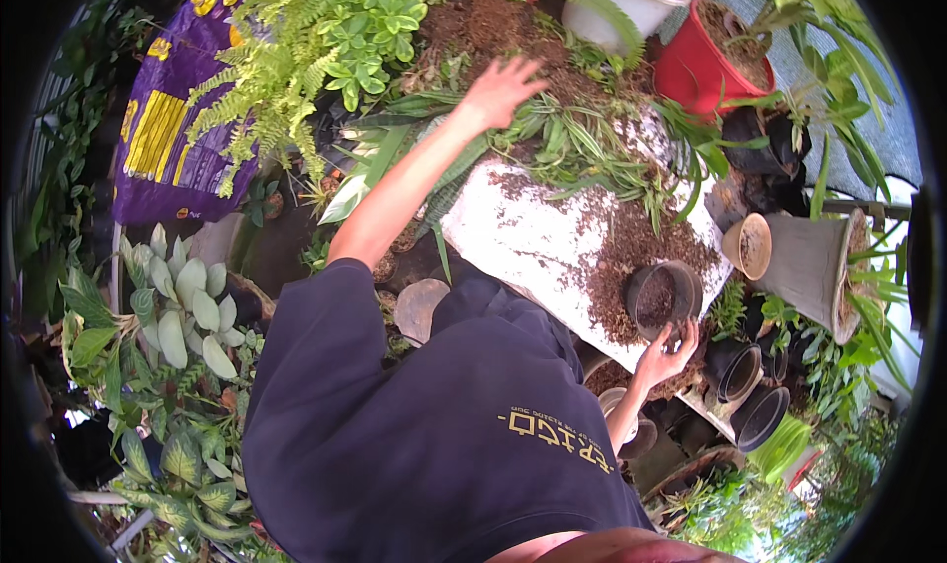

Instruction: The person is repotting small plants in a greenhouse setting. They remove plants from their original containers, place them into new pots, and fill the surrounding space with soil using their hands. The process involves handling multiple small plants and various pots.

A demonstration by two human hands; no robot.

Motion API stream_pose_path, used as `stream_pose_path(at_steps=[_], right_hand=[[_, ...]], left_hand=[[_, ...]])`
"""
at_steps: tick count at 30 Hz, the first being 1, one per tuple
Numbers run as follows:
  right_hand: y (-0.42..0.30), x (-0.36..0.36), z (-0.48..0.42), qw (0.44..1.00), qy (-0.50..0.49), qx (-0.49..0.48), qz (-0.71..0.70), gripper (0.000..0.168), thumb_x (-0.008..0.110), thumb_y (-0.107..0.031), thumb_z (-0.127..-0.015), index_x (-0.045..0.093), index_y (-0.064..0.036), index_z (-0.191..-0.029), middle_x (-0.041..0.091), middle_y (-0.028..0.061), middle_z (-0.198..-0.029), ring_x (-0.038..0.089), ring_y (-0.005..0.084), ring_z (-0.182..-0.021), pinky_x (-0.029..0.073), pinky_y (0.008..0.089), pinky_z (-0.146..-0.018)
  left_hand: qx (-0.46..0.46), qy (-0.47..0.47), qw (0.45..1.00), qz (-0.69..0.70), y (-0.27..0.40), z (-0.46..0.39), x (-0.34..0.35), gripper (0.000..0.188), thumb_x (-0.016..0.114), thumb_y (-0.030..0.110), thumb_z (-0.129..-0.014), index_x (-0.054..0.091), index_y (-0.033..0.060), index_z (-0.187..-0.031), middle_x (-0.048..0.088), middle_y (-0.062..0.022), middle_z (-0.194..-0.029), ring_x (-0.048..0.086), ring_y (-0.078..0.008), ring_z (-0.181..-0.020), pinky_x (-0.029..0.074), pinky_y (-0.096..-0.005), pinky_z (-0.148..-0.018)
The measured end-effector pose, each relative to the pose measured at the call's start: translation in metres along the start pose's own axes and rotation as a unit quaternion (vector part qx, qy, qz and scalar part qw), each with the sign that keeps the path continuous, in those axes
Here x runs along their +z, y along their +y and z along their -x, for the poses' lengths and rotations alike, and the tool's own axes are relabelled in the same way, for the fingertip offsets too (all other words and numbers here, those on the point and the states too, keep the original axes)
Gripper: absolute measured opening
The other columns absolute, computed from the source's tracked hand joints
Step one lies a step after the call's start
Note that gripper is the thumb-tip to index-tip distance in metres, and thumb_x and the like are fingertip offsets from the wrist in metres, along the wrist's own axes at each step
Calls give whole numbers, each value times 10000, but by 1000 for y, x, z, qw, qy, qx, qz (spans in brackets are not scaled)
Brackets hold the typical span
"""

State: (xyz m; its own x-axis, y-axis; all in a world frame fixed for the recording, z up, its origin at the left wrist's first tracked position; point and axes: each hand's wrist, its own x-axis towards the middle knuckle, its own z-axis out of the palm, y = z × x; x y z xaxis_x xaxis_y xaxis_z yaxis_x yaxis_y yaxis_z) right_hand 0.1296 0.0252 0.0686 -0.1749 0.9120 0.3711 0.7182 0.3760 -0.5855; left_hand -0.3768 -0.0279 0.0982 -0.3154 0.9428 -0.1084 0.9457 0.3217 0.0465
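My left hand [506, 93] reaches out with its fingers spread, above cut green leaves [570, 137] and beside a heap of brown soil [481, 26]. It holds nothing that I can see. My right hand [668, 356] grips the near rim of a round dark plastic pot [684, 289], which has dark soil in it. That pot is over the right part of a white, soil-strewn work surface [510, 230]. Loose soil mix [618, 267] lies around the pot's left side. Long striped leaves spread along the far side of the white surface.
A red pot [688, 63] and a white pot [603, 8] stand at the far right. A small tan pot [747, 246] lies beside a large grey planter [799, 267]. Black pots [762, 419] sit lower right. A purple sack [177, 134] and ferns [274, 67] are at left.
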Motion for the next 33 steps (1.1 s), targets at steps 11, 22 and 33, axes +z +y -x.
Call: stream_pose_path(at_steps=[11,22,33], right_hand=[[-27,13,15,1000,-20,11,-5,288,629,-115,-921,612,-20,-1192,598,138,-1270,570,312,-1175,467,439,-950],[-38,15,26,999,-31,-18,-13,301,602,-94,-939,586,-6,-1226,562,142,-1310,581,312,-1154,495,405,-926],[-40,2,27,999,17,37,-27,295,619,-47,-902,612,14,-1191,629,137,-1206,612,284,-1083,484,399,-922]], left_hand=[[103,80,990,-50,2,-17,56,491,623,-3,-774,605,86,-1256,285,-85,-1570,249,-277,-1466,234,-581,-1179],[110,78,989,56,6,-14,46,451,678,263,-851,604,95,-1263,342,-100,-1545,280,-303,-1448,242,-597,-1163],[-370,150,917,-1,-127,41,51,575,647,481,-852,640,-10,-1152,640,-210,-1157,607,-357,-1102,456,-522,-937]])
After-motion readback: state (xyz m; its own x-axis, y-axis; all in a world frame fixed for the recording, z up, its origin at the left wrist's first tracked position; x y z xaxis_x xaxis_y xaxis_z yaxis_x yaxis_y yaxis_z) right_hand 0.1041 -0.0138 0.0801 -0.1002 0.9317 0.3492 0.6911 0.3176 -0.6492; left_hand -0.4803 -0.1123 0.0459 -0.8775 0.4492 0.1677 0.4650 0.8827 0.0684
